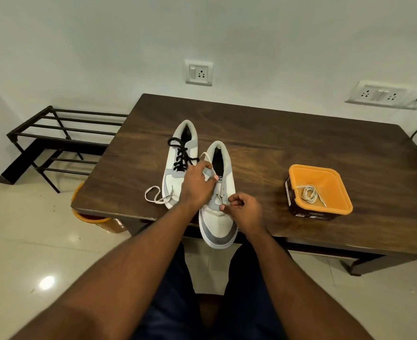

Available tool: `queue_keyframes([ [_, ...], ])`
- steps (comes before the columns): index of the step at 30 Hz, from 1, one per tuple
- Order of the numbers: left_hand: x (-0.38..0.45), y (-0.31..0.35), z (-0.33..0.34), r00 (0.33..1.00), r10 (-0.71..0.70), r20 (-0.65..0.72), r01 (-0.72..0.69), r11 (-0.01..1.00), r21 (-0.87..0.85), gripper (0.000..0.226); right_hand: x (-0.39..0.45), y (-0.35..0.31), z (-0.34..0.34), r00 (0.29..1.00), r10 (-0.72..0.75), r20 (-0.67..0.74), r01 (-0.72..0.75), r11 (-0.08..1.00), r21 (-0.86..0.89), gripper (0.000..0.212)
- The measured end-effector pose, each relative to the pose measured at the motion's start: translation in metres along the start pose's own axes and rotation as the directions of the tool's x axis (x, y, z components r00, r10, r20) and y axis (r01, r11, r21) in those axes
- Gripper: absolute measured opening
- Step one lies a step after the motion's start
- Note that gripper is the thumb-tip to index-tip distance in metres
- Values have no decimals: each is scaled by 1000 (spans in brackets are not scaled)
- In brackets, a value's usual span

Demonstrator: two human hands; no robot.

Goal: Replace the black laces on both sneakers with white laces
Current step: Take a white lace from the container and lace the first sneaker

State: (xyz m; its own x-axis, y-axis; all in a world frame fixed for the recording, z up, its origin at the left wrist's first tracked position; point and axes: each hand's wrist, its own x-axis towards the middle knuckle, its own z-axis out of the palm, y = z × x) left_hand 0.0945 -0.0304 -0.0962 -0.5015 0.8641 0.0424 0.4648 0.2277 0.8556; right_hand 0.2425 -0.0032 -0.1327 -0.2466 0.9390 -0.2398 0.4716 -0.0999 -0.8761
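Note:
Two white and grey sneakers stand side by side on the brown wooden table (288,143), toes toward me. The left sneaker (175,177) carries a black lace (181,153). The right sneaker (221,219) overhangs the table's front edge and has a white lace (154,196) threaded in its low eyelets, one end trailing left across the table. My left hand (196,186) grips the tongue and lace at the middle of the right sneaker. My right hand (243,212) pinches the lace by the lower right eyelets.
An orange tub (335,177) at the right of the table holds a coiled white lace (309,193). A black metal shoe rack (60,138) stands left of the table. An orange bin (97,220) sits on the floor under the table's left corner.

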Motion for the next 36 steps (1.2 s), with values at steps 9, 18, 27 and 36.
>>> queue_keyframes([
  [9,5,30,7,974,8,228,-207,449,869,33,0,-28,2,998,8,-62,-21,977,-213,33],
  [18,6,31,26,969,-215,117,77,722,688,21,-10,-33,2,992,12,-129,-50,953,-298,21],
  [27,81,107,-33,979,91,-182,-99,994,-35,33,-12,-26,2,991,-14,-131,-23,961,-276,21],
  [36,140,85,-17,919,-4,394,-180,885,429,53,-9,-27,1,992,13,-128,-46,965,-259,21],
])
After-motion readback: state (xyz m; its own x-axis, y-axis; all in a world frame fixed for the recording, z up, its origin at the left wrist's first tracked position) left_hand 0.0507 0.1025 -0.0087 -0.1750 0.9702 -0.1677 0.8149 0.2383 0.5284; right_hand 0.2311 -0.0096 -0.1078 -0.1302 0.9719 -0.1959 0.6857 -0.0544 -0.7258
